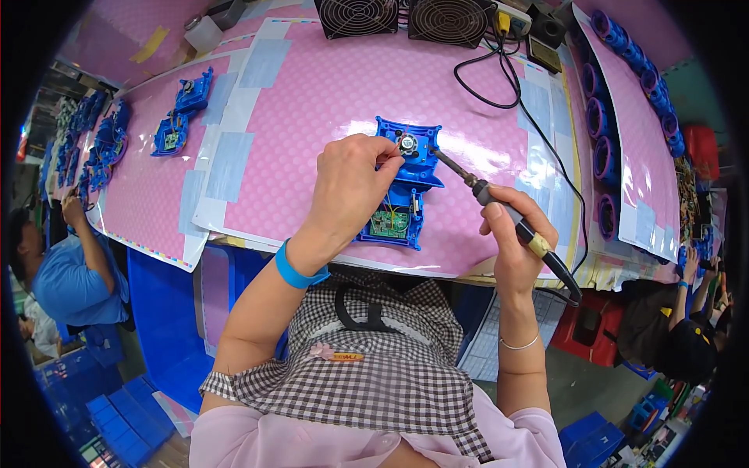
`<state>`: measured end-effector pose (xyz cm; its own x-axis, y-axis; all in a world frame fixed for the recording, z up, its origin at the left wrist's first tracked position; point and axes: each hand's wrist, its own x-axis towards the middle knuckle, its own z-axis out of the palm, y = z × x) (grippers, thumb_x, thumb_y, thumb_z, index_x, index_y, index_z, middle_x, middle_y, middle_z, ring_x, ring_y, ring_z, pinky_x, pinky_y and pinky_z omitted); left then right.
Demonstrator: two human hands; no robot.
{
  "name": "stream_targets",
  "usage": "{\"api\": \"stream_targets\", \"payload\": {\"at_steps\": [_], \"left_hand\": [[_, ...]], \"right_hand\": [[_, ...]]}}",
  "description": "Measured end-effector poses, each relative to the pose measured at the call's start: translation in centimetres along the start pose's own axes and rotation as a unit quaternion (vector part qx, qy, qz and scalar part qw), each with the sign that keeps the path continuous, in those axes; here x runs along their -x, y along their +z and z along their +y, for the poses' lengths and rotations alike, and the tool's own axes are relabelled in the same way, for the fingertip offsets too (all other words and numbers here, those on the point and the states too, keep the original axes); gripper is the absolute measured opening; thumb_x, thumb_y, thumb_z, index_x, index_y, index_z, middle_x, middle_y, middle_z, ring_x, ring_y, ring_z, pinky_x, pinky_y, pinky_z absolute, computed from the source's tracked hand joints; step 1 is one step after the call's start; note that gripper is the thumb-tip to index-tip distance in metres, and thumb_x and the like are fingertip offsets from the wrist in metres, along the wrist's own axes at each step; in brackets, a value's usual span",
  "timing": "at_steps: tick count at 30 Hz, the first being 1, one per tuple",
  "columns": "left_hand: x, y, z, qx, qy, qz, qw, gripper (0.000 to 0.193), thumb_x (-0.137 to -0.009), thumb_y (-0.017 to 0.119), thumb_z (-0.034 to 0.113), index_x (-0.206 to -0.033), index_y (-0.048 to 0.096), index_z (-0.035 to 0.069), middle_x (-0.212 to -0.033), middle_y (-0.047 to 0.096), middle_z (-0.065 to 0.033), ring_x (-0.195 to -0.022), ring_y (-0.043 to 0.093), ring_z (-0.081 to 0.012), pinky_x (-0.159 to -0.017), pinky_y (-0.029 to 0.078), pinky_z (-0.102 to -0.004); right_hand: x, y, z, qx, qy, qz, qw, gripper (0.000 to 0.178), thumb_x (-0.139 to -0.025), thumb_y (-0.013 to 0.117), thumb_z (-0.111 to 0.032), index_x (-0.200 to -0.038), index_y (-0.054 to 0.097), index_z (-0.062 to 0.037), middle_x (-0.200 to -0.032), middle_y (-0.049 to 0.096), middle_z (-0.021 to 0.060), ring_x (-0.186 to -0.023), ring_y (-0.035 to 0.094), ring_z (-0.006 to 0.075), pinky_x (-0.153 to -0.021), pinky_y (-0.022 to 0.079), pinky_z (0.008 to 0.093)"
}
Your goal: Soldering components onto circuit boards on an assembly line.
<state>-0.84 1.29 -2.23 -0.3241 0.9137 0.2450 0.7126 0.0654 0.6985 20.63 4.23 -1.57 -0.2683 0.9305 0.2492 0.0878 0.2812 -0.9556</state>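
A blue plastic housing (pixel 425 178) lies opened in two halves on the pink mat. Its far half holds a round speaker (pixel 409 144), and its near half a green circuit board (pixel 390 223) with thin wires. My left hand (pixel 351 175) reaches over the housing's left side, thumb and forefinger pinched beside the speaker; whatever is between them is too small to make out. In my right hand (pixel 515 230) is a soldering iron (pixel 499 201), gripped like a pen. Its tip points at the right side of the speaker half; contact cannot be told.
Two black fans (pixel 451 21) stand at the far edge. The black cord (pixel 546 136) loops down the right side. Another opened blue housing (pixel 172 132) lies at left. Blue ring-shaped parts (pixel 597 117) line a shelf at right. Co-workers sit on both sides.
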Motion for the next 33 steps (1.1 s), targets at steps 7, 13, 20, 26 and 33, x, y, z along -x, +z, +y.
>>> {"api": "stream_targets", "payload": {"at_steps": [7, 13, 20, 26, 33], "left_hand": [[-0.1, -0.1, 0.1, 0.005, 0.011, 0.002, 1.0, 0.013, -0.074, 0.073, 0.008, -0.084, 0.072, -0.001, -0.078, 0.07, -0.0136, -0.07, 0.067, -0.0226, -0.065, 0.053, -0.0329], [0.0, 0.0, -0.1, 0.0, 0.009, 0.001, 1.0, 0.013, -0.074, 0.073, 0.008, -0.085, 0.072, -0.001, -0.077, 0.07, -0.0134, -0.07, 0.067, -0.0226, -0.064, 0.052, -0.0332], [0.1, 0.0, 0.0, -0.005, 0.011, 0.001, 1.0, 0.014, -0.074, 0.073, 0.008, -0.085, 0.071, 0.0, -0.077, 0.069, -0.0132, -0.069, 0.067, -0.0228, -0.063, 0.052, -0.0332], [-0.1, 0.1, 0.0, -0.002, 0.011, 0.007, 1.0, 0.014, -0.074, 0.072, 0.007, -0.085, 0.071, 0.0, -0.076, 0.069, -0.013, -0.069, 0.067, -0.0226, -0.063, 0.052, -0.0332], [-0.8, 0.4, 0.5, 0.001, 0.035, 0.0, 0.999, 0.014, -0.074, 0.072, 0.008, -0.086, 0.072, 0.0, -0.078, 0.069, -0.0134, -0.069, 0.067, -0.0227, -0.064, 0.052, -0.0326]], "right_hand": [[0.8, -1.2, 0.3, -0.003, -0.012, 0.033, 0.999, 0.019, -0.086, 0.063, -0.003, -0.102, 0.065, 0.0075, -0.079, 0.065, 0.0108, -0.06, 0.057, 0.012, -0.056, 0.044, 0.0228], [0.6, -0.3, 0.5, 0.015, -0.028, -0.028, 0.999, 0.018, -0.085, 0.063, 0.0, -0.102, 0.066, 0.0069, -0.078, 0.064, 0.0102, -0.06, 0.058, 0.0116, -0.056, 0.045, 0.0221], [-0.2, 1.3, 1.2, 0.017, -0.037, -0.055, 0.998, 0.018, -0.085, 0.064, -0.001, -0.101, 0.067, 0.0055, -0.08, 0.066, 0.009, -0.061, 0.059, 0.0103, -0.055, 0.046, 0.0211], [-0.7, 1.3, 1.2, 0.012, -0.029, -0.06, 0.998, 0.018, -0.084, 0.064, 0.0, -0.101, 0.067, 0.0055, -0.082, 0.066, 0.0094, -0.061, 0.059, 0.0102, -0.055, 0.046, 0.021], [-0.7, -0.8, -0.5, -0.011, -0.027, 0.026, 0.999, 0.02, -0.087, 0.062, -0.001, -0.104, 0.066, 0.0065, -0.081, 0.066, 0.0137, -0.061, 0.059, 0.014, -0.058, 0.046, 0.0231]]}}
